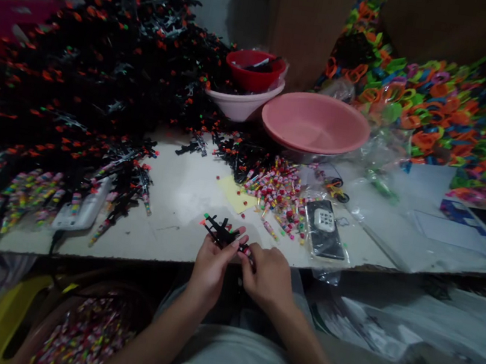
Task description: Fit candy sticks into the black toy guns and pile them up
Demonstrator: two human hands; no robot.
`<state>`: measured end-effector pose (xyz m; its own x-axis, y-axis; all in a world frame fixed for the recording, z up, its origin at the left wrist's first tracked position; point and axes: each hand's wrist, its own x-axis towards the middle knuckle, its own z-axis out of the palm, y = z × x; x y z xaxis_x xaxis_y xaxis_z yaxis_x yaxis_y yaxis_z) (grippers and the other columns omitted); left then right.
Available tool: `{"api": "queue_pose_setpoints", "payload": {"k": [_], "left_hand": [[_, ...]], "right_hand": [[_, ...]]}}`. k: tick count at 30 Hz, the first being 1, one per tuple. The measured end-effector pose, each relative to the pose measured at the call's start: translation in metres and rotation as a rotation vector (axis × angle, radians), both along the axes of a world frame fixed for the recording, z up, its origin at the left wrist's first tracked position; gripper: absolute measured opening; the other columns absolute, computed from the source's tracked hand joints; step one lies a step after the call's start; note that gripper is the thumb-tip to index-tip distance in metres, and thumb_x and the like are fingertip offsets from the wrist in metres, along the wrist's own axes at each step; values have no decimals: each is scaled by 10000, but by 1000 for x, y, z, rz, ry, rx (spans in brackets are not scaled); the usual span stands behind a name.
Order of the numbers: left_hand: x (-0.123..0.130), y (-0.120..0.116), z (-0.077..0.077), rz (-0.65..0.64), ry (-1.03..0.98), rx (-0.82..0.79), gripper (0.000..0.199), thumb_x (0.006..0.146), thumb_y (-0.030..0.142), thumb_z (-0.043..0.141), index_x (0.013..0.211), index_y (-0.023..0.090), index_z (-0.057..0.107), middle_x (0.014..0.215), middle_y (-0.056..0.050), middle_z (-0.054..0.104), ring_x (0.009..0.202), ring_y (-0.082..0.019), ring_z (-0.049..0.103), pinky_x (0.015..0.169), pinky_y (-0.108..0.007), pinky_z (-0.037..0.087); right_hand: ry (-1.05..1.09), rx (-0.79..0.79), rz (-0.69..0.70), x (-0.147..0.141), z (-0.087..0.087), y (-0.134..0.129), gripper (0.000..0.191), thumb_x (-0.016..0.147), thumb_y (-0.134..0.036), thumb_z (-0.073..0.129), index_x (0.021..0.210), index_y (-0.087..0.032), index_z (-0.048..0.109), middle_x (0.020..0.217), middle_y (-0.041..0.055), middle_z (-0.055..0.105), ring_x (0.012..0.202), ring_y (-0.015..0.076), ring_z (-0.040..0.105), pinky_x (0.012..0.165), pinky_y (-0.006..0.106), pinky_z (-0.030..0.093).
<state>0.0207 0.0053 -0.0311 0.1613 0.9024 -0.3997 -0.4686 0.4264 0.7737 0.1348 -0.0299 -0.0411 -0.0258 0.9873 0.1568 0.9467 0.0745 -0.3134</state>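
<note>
My left hand (211, 265) is closed around a few small black toy guns (223, 229) with green and orange tips, held over the table's front edge. My right hand (269, 276) meets it from the right, fingers pinched at the rear end of the toy guns. A small dark and pinkish bit shows between those fingertips, too small to make out. Just beyond my hands lies a pile of small candy-filled tubes (276, 190) with pink and red ends. Loose red bits lie on a yellow paper (235, 194) beside it.
A large heap of black toy guns (105, 64) fills the left. Toy guns with candy tubes attached (21, 197) lie at front left by a white power strip (84, 207). Behind stand a pink basin (316, 123) and a red bowl (252, 77). Colourful plastic pieces (440, 114) heap at right.
</note>
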Motion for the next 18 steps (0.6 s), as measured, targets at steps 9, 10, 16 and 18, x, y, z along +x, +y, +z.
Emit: {"api": "queue_pose_setpoints", "payload": {"k": [9,10,16,18], "left_hand": [[-61,48,17,226,444,360,458,665,310,746,1051,202,525,1049,-89,705,887,-211,680,821,-369,532],[-80,61,21,253,612,442,423,662,312,739,1024,190,557,1030,-89,707,879,-212,675,838,-368,522],[-191,133,57,398,1725,508,393,795,278,571,1178,199,617,1045,-83,697,996,-305,626,898,-486,460],[-201,146,66,364,1902,435,464,792,280,580,1242,170,564,1151,-126,657,1077,-377,578,916,-579,414]], "right_hand": [[35,106,-96,28,-4,24,359,886,-461,534,1105,-181,583,1003,90,634,925,247,556,781,342,323],[-15,113,-161,37,-5,28,329,891,-436,534,1099,-188,597,1023,95,624,947,257,544,783,352,315],[-145,59,-242,63,-18,39,218,902,-372,533,922,-201,666,1028,89,620,982,266,518,764,358,294],[-127,88,-224,62,-22,39,211,917,-341,507,897,-192,656,1012,86,630,983,262,522,769,359,296]]}}
